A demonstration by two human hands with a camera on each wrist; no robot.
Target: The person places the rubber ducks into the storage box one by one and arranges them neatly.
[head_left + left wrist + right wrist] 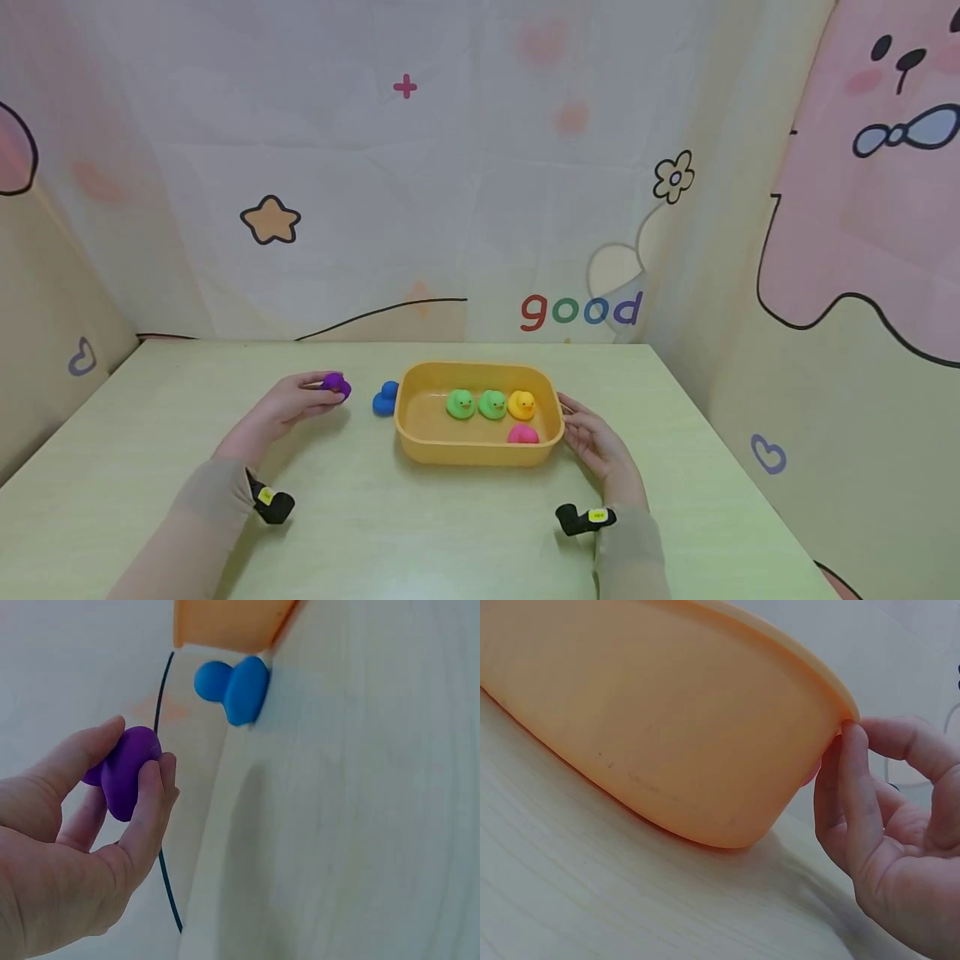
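My left hand point(300, 400) holds a small purple toy duck point(336, 386) between thumb and fingertips, raised over the left side of the table. In the left wrist view the purple duck point(131, 769) is partly covered by the fingers. A blue toy duck point(386, 399) sits just outside the left end of a yellow plastic basin point(476, 454). Inside the basin are two green ducks point(461, 404), a yellow duck point(521, 405) and a pink duck point(523, 434), partly hidden by the front wall. At the basin's right end, my right hand point(597, 437) grips the rim with its fingertips.
The pale wooden table point(337, 517) extends around the basin. A printed cloth backdrop point(450, 208) rises along the table's back edge, and side walls of similar cloth stand left and right.
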